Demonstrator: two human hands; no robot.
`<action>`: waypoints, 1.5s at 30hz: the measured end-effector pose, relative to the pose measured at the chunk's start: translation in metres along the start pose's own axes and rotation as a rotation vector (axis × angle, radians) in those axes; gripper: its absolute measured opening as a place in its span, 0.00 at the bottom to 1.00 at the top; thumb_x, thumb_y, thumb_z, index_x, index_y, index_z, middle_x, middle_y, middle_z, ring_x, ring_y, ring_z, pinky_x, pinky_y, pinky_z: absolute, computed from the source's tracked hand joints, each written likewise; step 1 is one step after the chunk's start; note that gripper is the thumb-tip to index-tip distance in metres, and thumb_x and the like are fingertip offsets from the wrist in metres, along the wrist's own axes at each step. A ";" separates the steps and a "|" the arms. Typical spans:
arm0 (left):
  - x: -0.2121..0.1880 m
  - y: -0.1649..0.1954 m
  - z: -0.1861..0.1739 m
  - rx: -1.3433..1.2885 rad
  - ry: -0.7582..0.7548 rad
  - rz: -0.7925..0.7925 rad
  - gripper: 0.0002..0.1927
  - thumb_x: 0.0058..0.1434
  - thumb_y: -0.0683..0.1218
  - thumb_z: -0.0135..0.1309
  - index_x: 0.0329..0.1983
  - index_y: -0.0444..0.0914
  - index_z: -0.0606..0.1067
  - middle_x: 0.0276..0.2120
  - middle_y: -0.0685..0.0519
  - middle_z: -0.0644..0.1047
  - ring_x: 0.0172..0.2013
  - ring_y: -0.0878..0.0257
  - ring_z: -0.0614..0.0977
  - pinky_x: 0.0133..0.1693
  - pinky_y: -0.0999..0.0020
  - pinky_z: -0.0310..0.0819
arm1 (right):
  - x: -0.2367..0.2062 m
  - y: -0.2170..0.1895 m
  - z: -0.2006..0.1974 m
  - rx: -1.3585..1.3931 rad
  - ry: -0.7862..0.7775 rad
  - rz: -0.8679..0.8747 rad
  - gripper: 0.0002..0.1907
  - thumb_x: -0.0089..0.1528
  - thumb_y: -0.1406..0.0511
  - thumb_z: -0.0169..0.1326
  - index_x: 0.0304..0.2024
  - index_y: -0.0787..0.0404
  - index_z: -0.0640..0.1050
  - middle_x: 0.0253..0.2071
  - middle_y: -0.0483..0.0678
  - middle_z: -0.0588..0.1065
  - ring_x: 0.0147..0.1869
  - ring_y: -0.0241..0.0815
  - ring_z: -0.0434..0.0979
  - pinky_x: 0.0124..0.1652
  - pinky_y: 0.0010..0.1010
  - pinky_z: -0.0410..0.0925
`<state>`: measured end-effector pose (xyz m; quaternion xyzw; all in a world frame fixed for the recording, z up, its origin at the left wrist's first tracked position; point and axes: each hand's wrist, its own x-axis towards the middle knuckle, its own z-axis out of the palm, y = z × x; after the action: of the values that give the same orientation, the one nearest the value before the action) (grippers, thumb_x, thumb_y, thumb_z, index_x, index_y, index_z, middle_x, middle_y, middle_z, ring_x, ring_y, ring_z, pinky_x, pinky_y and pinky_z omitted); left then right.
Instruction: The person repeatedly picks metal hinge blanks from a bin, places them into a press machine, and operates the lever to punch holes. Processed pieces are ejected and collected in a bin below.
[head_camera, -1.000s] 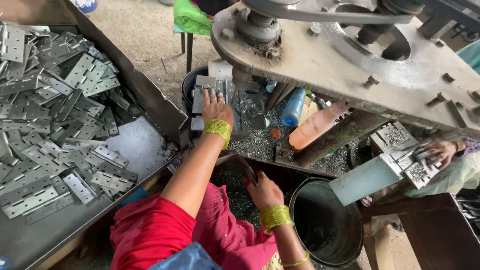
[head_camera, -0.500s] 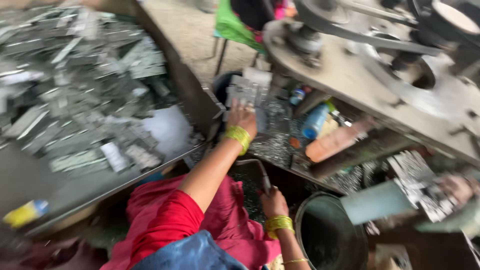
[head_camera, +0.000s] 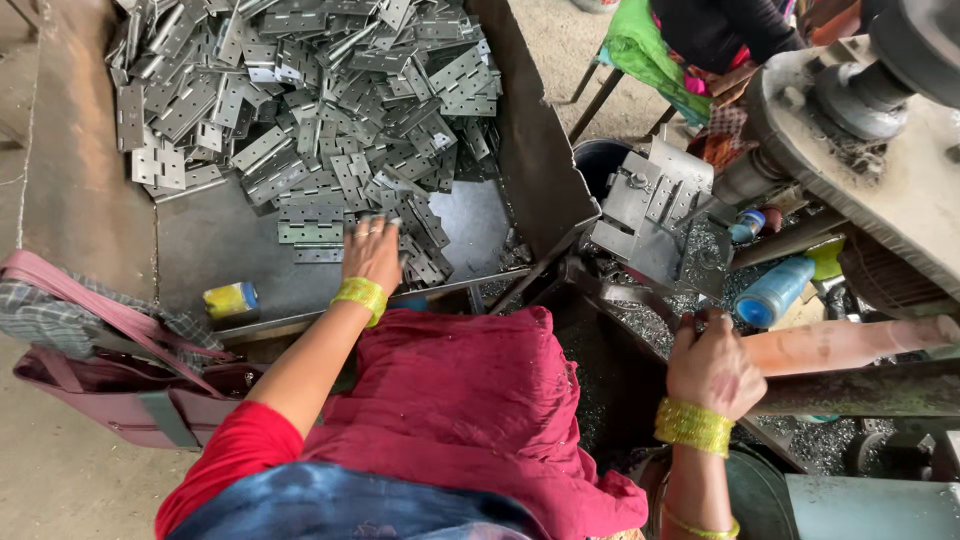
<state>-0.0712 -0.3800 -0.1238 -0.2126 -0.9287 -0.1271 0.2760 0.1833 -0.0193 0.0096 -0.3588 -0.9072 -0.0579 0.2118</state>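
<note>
A big heap of grey metal hinges (head_camera: 300, 110) lies in a steel tray (head_camera: 200, 250) at the upper left. My left hand (head_camera: 372, 255), with a yellow-green bangle, rests palm down on the near edge of the heap, fingers over a few hinges; the back of the hand hides whether it grips one. My right hand (head_camera: 715, 365), also bangled, is closed around a dark lever handle (head_camera: 690, 318) below a machine's metal fixture (head_camera: 655, 205), where flat hinge plates sit. My red sleeve and maroon cloth fill the bottom middle.
A small yellow and blue tin (head_camera: 230, 298) stands on the tray's front. A maroon bag (head_camera: 120, 400) lies at left. Right of the fixture are a blue bottle (head_camera: 775, 290), an orange cylinder (head_camera: 850, 340) and the machine's table (head_camera: 880, 180). Another person's green cloth (head_camera: 650, 50) shows behind.
My left hand left the machine's fixture and swung left to the hinge heap. The view turned left with it. My right hand stayed closed on the lever.
</note>
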 end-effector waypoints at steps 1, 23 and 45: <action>0.005 0.000 0.009 0.024 -0.109 -0.015 0.28 0.50 0.49 0.60 0.55 0.37 0.74 0.52 0.43 0.78 0.55 0.47 0.74 0.59 0.44 0.63 | 0.008 -0.007 -0.005 -0.012 0.002 -0.012 0.17 0.64 0.53 0.56 0.50 0.54 0.81 0.38 0.57 0.81 0.39 0.59 0.82 0.37 0.50 0.70; 0.036 0.072 0.045 -0.124 -0.653 -0.127 0.10 0.60 0.39 0.52 0.41 0.35 0.83 0.46 0.37 0.81 0.48 0.41 0.84 0.48 0.48 0.80 | -0.002 -0.014 -0.027 0.026 0.107 -0.083 0.12 0.61 0.55 0.58 0.39 0.55 0.80 0.46 0.50 0.81 0.37 0.54 0.82 0.34 0.46 0.72; 0.075 0.356 -0.006 -0.232 -0.485 0.439 0.22 0.65 0.54 0.48 0.54 0.36 0.78 0.67 0.40 0.68 0.67 0.47 0.66 0.68 0.47 0.49 | -0.025 0.028 0.006 0.198 -0.512 0.000 0.36 0.60 0.49 0.55 0.66 0.58 0.64 0.44 0.59 0.80 0.47 0.61 0.81 0.44 0.50 0.72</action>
<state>0.0409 -0.0452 -0.0337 -0.4615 -0.8787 -0.1151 0.0421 0.2166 -0.0125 -0.0073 -0.3394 -0.9324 0.1236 0.0096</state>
